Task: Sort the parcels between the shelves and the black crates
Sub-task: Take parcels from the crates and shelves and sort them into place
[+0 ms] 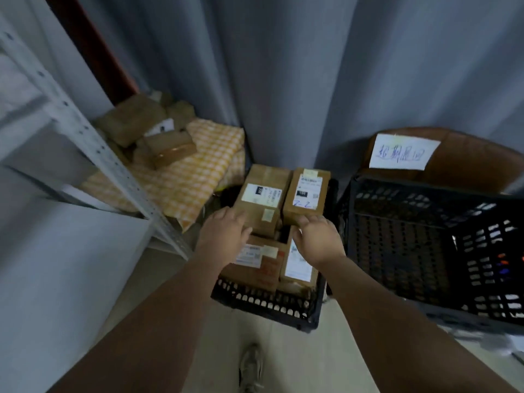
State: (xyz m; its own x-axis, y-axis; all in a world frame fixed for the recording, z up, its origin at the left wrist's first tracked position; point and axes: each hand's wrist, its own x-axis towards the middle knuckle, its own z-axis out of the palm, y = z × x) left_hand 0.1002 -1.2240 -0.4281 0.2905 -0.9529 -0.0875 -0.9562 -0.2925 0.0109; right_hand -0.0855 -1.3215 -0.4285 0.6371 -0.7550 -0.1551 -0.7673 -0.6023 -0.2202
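A black crate (266,304) on the floor in front of me is piled with brown cardboard parcels. My left hand (225,234) rests on the near end of the upper left parcel (262,198), fingers curled over its edge. My right hand (317,239) grips the near end of the upper right parcel (307,194), which bears a white label and blue handwriting. Two more labelled parcels (262,262) lie lower in the crate, partly hidden by my hands. A second, larger black crate (425,245) stands to the right; I see no parcels in it.
White metal shelving (93,154) stands at the left. Behind it, several brown parcels (153,131) lie on a yellow checked cloth (192,171). A brown box with a handwritten paper sign (402,151) sits behind the right crate. Grey curtains hang at the back. My shoe (251,367) is on the floor.
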